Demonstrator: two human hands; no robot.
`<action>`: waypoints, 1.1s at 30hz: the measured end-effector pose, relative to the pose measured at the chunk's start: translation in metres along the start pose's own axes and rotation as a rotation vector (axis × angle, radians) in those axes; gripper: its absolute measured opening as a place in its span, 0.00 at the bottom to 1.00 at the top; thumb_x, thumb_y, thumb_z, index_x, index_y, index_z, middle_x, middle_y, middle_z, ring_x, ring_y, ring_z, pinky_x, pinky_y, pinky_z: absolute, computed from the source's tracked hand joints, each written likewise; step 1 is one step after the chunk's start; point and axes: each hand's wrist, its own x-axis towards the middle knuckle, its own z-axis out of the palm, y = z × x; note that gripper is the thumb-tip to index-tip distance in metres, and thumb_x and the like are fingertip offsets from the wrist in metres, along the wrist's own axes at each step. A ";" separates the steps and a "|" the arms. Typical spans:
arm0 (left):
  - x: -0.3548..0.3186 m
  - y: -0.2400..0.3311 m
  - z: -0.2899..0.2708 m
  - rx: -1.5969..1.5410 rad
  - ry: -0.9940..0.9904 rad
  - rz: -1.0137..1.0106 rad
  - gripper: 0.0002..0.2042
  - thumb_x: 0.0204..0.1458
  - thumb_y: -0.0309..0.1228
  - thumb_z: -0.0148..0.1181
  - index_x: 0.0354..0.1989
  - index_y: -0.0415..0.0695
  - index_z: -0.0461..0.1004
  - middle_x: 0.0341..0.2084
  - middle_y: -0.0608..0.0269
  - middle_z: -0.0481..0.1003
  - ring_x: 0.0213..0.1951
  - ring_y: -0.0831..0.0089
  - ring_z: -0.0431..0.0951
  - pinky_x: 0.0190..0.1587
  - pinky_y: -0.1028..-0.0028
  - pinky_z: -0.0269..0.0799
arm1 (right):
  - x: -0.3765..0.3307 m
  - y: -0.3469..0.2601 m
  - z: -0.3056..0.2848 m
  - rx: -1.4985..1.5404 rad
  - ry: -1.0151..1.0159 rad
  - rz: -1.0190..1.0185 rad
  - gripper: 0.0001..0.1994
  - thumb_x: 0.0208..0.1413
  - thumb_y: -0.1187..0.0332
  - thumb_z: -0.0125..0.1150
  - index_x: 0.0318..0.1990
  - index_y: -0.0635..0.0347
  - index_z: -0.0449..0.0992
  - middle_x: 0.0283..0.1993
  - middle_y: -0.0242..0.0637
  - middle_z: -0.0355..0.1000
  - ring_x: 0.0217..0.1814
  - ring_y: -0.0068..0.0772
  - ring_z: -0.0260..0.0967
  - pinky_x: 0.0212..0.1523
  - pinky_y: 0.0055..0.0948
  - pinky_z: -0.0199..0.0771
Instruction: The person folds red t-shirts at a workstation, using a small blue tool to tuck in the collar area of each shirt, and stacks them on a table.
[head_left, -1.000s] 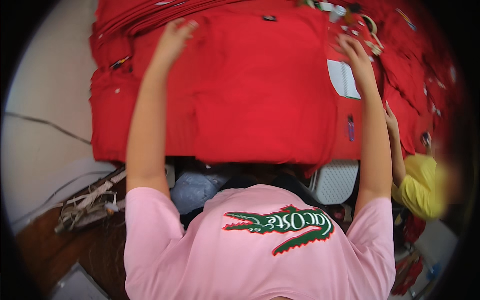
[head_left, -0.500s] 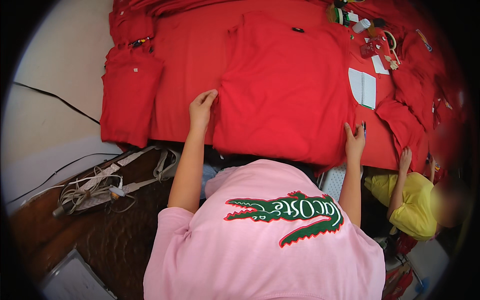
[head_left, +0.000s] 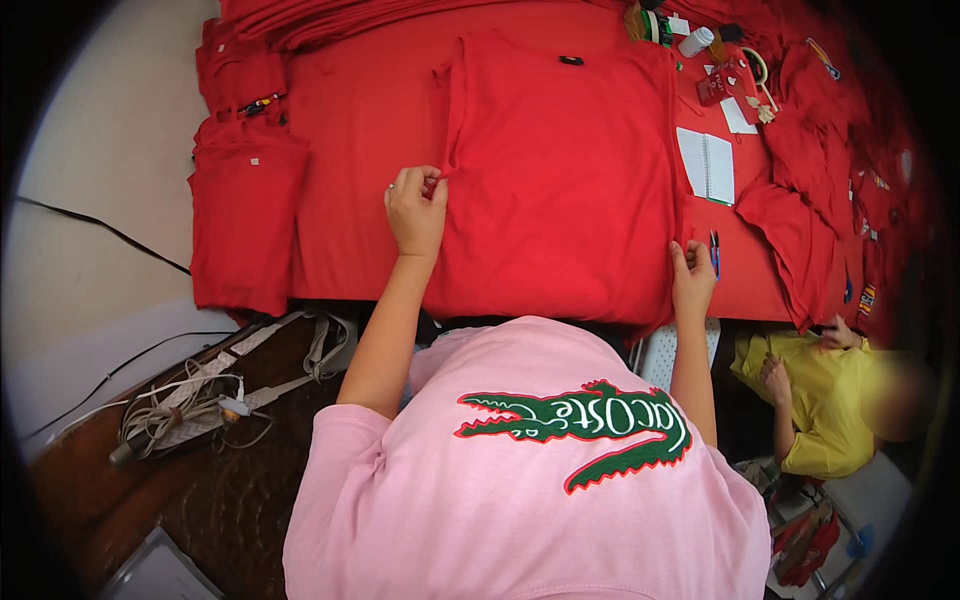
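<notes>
Has a red table (head_left: 360, 150) along the frame's top, with a red shirt (head_left: 560, 190) on it, upper middle, and pinches the shirt's left edge with the left hand (head_left: 415, 212), right edge with the right hand (head_left: 692, 285), near a notebook (head_left: 706, 165) and pen (head_left: 715, 255), upper right.

1 white bottle (head_left: 696, 41) beyond 1 spiral notebook (head_left: 718, 168)

The head view looks steeply down from above, through the left of two fisheye cameras worn side by side. It faces forward over the pink shirt (head_left: 520, 520), close below, toward the left hand (head_left: 415, 212), the right hand (head_left: 693, 282) and the red table (head_left: 360, 130) beyond.
</notes>
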 end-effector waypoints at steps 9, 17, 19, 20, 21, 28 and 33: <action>0.004 -0.030 -0.085 -0.834 -0.305 -0.740 0.06 0.58 0.30 0.70 0.42 0.50 0.81 0.31 0.82 0.76 0.31 0.91 0.70 0.31 0.85 0.59 | 0.007 0.008 -0.090 0.772 -0.210 0.373 0.05 0.66 0.73 0.62 0.47 0.58 0.78 0.44 0.30 0.79 0.47 0.23 0.76 0.49 0.25 0.75; 0.128 0.046 -0.152 -0.807 -0.250 -0.380 0.13 0.63 0.33 0.65 0.52 0.40 0.77 0.33 0.77 0.75 0.26 0.94 0.67 0.21 0.86 0.56 | 0.086 -0.097 -0.135 0.660 -0.014 0.084 0.19 0.69 0.70 0.58 0.64 0.68 0.70 0.62 0.42 0.73 0.63 0.31 0.71 0.67 0.34 0.69; 0.178 0.044 -0.125 -0.745 -0.225 -0.282 0.15 0.63 0.36 0.66 0.51 0.38 0.79 0.29 0.75 0.73 0.27 0.87 0.67 0.33 0.81 0.68 | 0.142 -0.108 -0.113 0.747 -0.212 -0.046 0.14 0.66 0.73 0.60 0.57 0.67 0.78 0.57 0.37 0.76 0.60 0.28 0.73 0.61 0.28 0.72; 0.199 0.037 -0.106 -0.718 -0.191 -0.279 0.16 0.63 0.36 0.65 0.50 0.35 0.78 0.29 0.72 0.74 0.31 0.82 0.75 0.41 0.78 0.75 | 0.172 -0.094 -0.106 0.473 -0.233 -0.274 0.15 0.65 0.75 0.60 0.58 0.63 0.78 0.56 0.36 0.77 0.60 0.27 0.73 0.59 0.27 0.73; 0.210 0.031 -0.098 -0.795 -0.188 -0.258 0.18 0.64 0.35 0.64 0.53 0.32 0.76 0.34 0.67 0.78 0.39 0.74 0.82 0.47 0.74 0.78 | 0.189 -0.102 -0.083 0.593 -0.196 -0.127 0.15 0.62 0.75 0.63 0.56 0.65 0.78 0.53 0.36 0.78 0.57 0.26 0.74 0.57 0.26 0.73; 0.128 -0.009 -0.019 -0.558 -0.377 -0.049 0.12 0.63 0.27 0.61 0.53 0.41 0.79 0.53 0.62 0.79 0.53 0.72 0.79 0.60 0.72 0.72 | 0.148 -0.055 -0.014 0.044 -0.172 -0.422 0.15 0.60 0.68 0.69 0.52 0.62 0.79 0.47 0.34 0.79 0.53 0.26 0.75 0.56 0.28 0.72; -0.005 -0.059 -0.054 -0.207 -0.316 0.011 0.13 0.56 0.20 0.60 0.49 0.44 0.81 0.50 0.60 0.79 0.54 0.67 0.78 0.54 0.71 0.74 | 0.030 -0.018 -0.034 -0.353 -0.428 -0.631 0.24 0.50 0.80 0.59 0.58 0.59 0.77 0.63 0.43 0.72 0.69 0.46 0.67 0.72 0.41 0.61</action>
